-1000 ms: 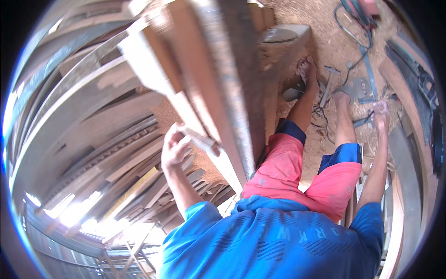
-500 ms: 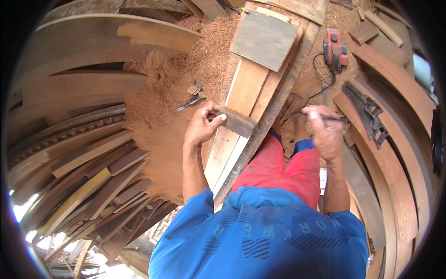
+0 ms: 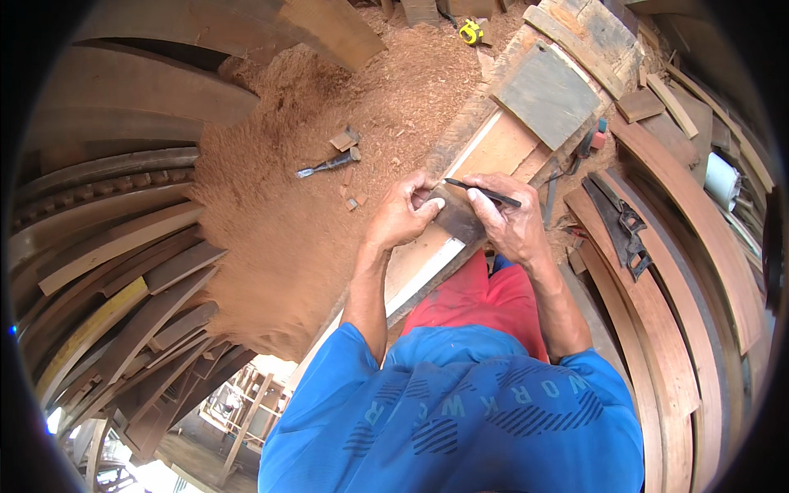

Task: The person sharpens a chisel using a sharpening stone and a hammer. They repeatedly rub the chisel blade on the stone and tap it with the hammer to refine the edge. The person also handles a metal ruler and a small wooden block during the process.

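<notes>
A short dark wooden block (image 3: 457,217) lies across a pale board (image 3: 503,146) on the bench. The thumb and fingers of my left hand (image 3: 398,217) pinch its left end. In my right hand (image 3: 514,220) is a slim black pen (image 3: 493,193), held in a writing grip. Its tip points left and meets the far edge of the block, near my left fingertips. Whether the tip touches the wood or the board, I cannot tell. Beyond my hands, a grey flat panel (image 3: 549,94) covers the far part of the board.
Wood shavings (image 3: 271,238) spread left of the bench, with a chisel (image 3: 329,163) on them. A yellow tape measure (image 3: 471,31) sits at the far side. Right lie a handsaw (image 3: 618,223), curved planks (image 3: 690,329) and a partly hidden red power tool (image 3: 598,140). Stacked boards (image 3: 123,246) fill the left.
My right hand has come in from the right to the block, bringing the pen to its far edge. My left hand still grips the block. The view has turned, bringing the tape measure into sight.
</notes>
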{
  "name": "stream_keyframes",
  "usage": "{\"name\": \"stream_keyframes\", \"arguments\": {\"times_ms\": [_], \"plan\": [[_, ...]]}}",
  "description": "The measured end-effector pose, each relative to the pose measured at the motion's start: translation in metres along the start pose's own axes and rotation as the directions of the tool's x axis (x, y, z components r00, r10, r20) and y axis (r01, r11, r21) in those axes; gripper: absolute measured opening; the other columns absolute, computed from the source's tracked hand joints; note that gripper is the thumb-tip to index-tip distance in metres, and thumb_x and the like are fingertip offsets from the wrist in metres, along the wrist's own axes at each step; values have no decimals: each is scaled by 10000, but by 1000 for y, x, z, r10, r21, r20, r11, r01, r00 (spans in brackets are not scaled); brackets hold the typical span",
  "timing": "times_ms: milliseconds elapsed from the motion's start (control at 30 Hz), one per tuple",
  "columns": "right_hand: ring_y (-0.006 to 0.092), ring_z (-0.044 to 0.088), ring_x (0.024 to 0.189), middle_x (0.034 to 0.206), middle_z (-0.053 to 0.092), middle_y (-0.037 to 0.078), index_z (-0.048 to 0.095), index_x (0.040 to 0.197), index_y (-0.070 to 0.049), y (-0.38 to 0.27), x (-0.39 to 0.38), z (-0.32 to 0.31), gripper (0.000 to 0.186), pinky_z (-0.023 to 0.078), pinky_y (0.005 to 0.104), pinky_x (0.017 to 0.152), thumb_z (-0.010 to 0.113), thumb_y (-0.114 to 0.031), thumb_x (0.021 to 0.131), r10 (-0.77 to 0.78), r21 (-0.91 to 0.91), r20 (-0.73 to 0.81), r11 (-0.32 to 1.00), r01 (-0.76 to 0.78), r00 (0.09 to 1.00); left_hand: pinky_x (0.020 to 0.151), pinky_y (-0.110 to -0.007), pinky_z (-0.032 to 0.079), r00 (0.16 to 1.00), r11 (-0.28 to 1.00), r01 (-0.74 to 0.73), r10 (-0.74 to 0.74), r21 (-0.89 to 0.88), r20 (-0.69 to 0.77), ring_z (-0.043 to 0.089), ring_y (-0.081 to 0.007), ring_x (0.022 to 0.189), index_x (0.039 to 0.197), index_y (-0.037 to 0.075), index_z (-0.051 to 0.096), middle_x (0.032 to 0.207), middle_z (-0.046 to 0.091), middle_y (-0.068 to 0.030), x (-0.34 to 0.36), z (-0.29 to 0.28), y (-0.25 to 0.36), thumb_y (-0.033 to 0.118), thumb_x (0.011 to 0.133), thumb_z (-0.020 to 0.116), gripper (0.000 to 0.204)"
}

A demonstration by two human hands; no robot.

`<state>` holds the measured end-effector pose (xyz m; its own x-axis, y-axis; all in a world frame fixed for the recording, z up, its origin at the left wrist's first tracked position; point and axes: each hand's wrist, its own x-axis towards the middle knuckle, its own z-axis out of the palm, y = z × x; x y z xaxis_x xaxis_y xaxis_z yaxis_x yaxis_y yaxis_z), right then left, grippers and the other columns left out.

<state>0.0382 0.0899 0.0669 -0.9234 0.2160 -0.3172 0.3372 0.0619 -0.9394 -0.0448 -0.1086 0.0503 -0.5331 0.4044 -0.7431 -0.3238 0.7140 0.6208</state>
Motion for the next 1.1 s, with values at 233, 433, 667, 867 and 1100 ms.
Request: {"name": "stream_keyframes", "arguments": {"times_ms": [233,433,667,867,1100], "plan": [[329,689,820,873,702,190,716,988,40,5,0,-6,225,535,402,747,657,-144,873,-122,-133,100,982,135,987,676,-293,502,997,992,-74,75,-103,1,583,-114,740,972,3,644,822,625,-56,3,1,-7,63,823,704,171],[348,685,794,858,701,187,724,967,27,-2,-10,-27,209,537,420,736,650,-126,846,-79,-236,164,965,117,983,704,-311,516,998,998,-63,62,-29,-19,599,-126,747,983,0,647,832,637,-59,-1,-1,3,70,833,707,175],[339,681,822,878,701,172,737,993,14,-20,-1,-33,195,524,429,737,655,-109,866,-43,-177,140,982,68,989,718,-297,515,999,999,-34,34,-2,18,614,-113,762,999,17,651,849,664,-37,2,0,-4,99,876,703,157],[330,674,855,902,700,175,724,1022,27,8,8,-3,180,527,414,780,646,-61,885,-179,-118,177,972,202,968,696,-313,513,999,999,-49,50,-9,10,602,-131,738,999,17,662,822,651,-53,4,0,-5,113,848,714,186],[370,653,873,880,675,187,699,937,40,3,-21,-43,217,515,454,795,609,-152,888,-69,-286,249,948,142,966,712,-317,514,1000,999,-22,21,38,21,624,-134,758,992,15,654,847,659,-48,1,-3,2,128,862,714,182]]}}
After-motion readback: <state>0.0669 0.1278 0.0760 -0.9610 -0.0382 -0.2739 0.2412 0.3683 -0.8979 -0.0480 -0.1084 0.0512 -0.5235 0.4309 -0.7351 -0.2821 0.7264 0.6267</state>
